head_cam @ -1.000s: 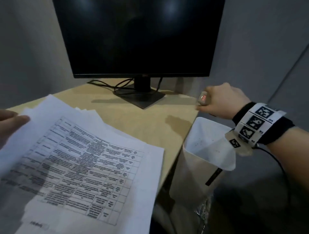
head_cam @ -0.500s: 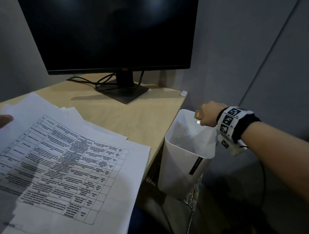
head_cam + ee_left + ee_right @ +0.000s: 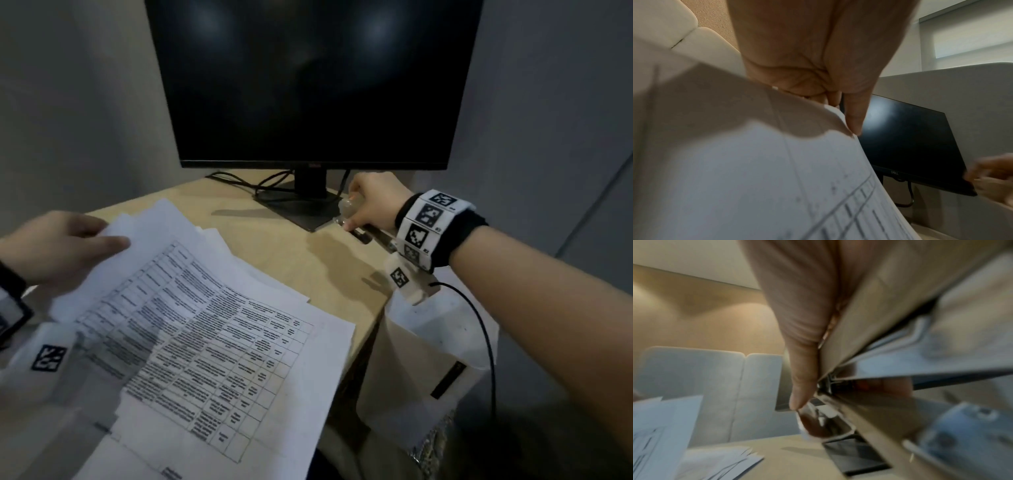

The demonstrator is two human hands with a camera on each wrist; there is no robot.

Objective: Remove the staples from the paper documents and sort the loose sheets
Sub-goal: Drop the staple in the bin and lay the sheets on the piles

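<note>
A printed document with a table [image 3: 212,335] lies tilted over the desk's front. My left hand [image 3: 102,240] pinches its far left corner, thumb on top; the left wrist view shows the fingers [image 3: 853,123] against the sheet's edge [image 3: 756,178]. Loose white sheets [image 3: 219,240] lie fanned out beneath it. My right hand [image 3: 366,209] hovers by the monitor foot and grips a metal stapler [image 3: 363,234]. The right wrist view shows the thumb [image 3: 801,386] along the stapler's steel rail [image 3: 879,402], blurred.
A dark monitor [image 3: 308,85] stands at the back of the wooden desk [image 3: 329,274], with cables behind its flat foot [image 3: 294,209]. A white bin [image 3: 428,342] stands on the floor against the desk's right edge, below my right forearm.
My right hand, which was over the white bin, has moved up and left to the monitor foot, still holding the stapler. My left hand keeps its hold on the document.
</note>
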